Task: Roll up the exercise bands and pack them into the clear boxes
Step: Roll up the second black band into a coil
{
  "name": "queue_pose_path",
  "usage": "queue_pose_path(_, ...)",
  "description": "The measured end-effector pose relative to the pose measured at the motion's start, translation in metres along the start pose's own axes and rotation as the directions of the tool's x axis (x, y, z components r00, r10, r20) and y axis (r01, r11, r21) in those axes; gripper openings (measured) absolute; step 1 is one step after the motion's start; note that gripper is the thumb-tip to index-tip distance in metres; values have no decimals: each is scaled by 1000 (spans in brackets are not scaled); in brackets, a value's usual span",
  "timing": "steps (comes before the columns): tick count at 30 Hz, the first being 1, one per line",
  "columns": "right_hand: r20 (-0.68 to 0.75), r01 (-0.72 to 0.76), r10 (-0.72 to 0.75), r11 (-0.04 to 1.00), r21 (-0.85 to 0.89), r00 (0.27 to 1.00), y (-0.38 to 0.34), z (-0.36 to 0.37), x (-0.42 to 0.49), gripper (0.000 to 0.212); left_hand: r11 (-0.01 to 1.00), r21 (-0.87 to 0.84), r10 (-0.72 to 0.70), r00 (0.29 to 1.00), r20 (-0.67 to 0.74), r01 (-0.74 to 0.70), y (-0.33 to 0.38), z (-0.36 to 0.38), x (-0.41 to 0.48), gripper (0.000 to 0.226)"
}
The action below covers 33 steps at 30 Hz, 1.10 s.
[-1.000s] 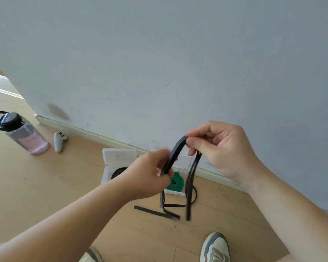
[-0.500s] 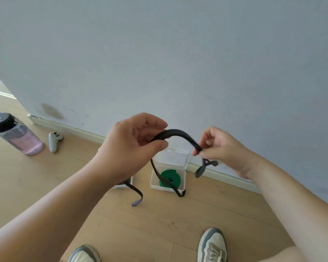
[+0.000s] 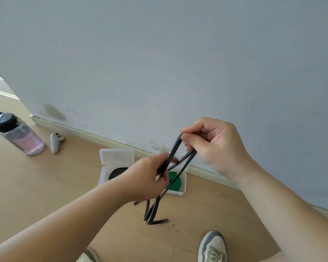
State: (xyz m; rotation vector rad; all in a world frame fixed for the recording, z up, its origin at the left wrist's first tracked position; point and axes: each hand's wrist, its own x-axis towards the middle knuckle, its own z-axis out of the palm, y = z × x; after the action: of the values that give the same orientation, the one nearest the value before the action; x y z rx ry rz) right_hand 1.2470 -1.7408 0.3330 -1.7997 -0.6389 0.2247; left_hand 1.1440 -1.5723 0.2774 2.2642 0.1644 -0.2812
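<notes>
Counting from where I stand: two hands, three bands, two clear boxes, one bottle, one controller, two shoes.

The loose black band is up in the air between both hands, above the boxes. The right hand pinches the top of its loop between thumb and forefinger, with the other fingers curled in. Lower down, the left hand has its fingers closed round several strands at once. Below it the tails hang in folds toward the wooden floor; I cannot tell whether they touch it.

The left box stands with its lid raised and a rolled black band inside. The right box, just beside it, holds a green band.

Both boxes sit close to the baseboard, and the wall rises right behind them. The pink water bottle and white controller lie well off to the left, near the wall's corner. Bare floor stretches between them and the boxes, and more lies between the hanging tails and the shoes.
</notes>
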Motion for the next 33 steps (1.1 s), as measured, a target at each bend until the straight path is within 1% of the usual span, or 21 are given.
queue_pose_path(1, -36, 9, -9, 1000, 4, 999, 0, -5, 1, 13, 998, 42, -38, 999, 19, 37, -5, 2, 0, 39)
queue_pose_path(3, -92, -6, 4, 1000, -26, 996, 4, -19, 3, 14, 992, 74, -108, 994, 21, 107, -13, 0, 1, 28)
queue_pose_path(5, -80, -68, 61, 993, -93, 995, 13, -38, 5, 16, 991, 10, -134, 991, -25, 134, -16, -10, 1, 20)
queue_pose_path(7, -32, -148, 145, 981, -129, 989, 24, -55, 5, 20, 987, -97, -133, 988, -76, 125, -11, -22, 0, 11)
queue_pose_path(9, -11, -196, 197, 968, -159, 980, 35, -67, 4, 24, 980, -184, -97, 988, -117, 75, -3, -31, -2, 13)
queue_pose_path(12, -28, -223, 224, 939, -262, 974, 47, -74, 6, 27, 943, -327, -9, 977, -215, -63, 13, -38, -9, 34)
queue_pose_path(14, -33, -249, 250, 929, -274, 968, 51, -75, 6, 26, 922, -376, -15, 961, -276, -94, 20, -40, -13, 39)
queue_pose_path(16, -10, -250, 258, 924, -288, 966, 55, -74, 5, 27, 923, -378, -42, 956, -289, -74, 24, -40, -14, 39)
queue_pose_path(18, 31, -243, 269, 907, -344, 963, 55, -72, 6, 28, 929, -367, -72, 956, -285, -40, 27, -39, -13, 34)
queue_pose_path(21, 93, -292, 357, 866, -406, 929, 53, -69, 6, 27, 945, -324, -62, 955, -290, -36, 27, -36, -10, 21)
queue_pose_path(22, 129, -320, 399, 858, -402, 908, 51, -68, 5, 26, 948, -313, -45, 953, -301, -54, 28, -35, -10, 18)
queue_pose_path(23, 172, -351, 429, 866, -356, 887, 47, -65, 5, 23, 948, -309, -29, 950, -312, -72, 29, -34, -11, 17)
queue_pose_path(24, 231, -381, 439, 889, -254, 868, 44, -61, 3, 18, 946, -312, -15, 948, -318, -90, 31, -33, -11, 16)
queue_pose_path(25, 305, -414, 426, 904, -107, 851, 41, -56, 2, 18, 942, -316, 4, 949, -314, -109, 32, -32, -12, 17)
queue_pose_path(26, 384, -446, 400, 894, 38, 833, 35, -49, 1, 23, 938, -322, 24, 953, -301, -126, 33, -31, -12, 17)
queue_pose_path(27, 454, -462, 359, 876, 137, 815, 30, -40, 0, 25, 934, -331, 39, 958, -284, -136, 35, -29, -13, 18)
queue_pose_path(28, 493, -452, 317, 873, 182, 810, 26, -30, -1, 22, 930, -339, 47, 961, -273, -142, 36, -28, -13, 18)
queue_pose_path(29, 494, -424, 283, 883, 200, 822, 24, -21, -2, 17, 928, -342, 50, 962, -270, -145, 37, -27, -14, 18)
queue_pose_path(31, 418, -343, 243, 921, 183, 875, 24, -10, 0, 5, 932, -333, 49, 961, -273, -142, 36, -29, -14, 17)
queue_pose_path(33, 343, -274, 217, 953, 127, 914, 23, -9, 2, 4, 941, -313, 38, 958, -283, -130, 34, -32, -15, 17)
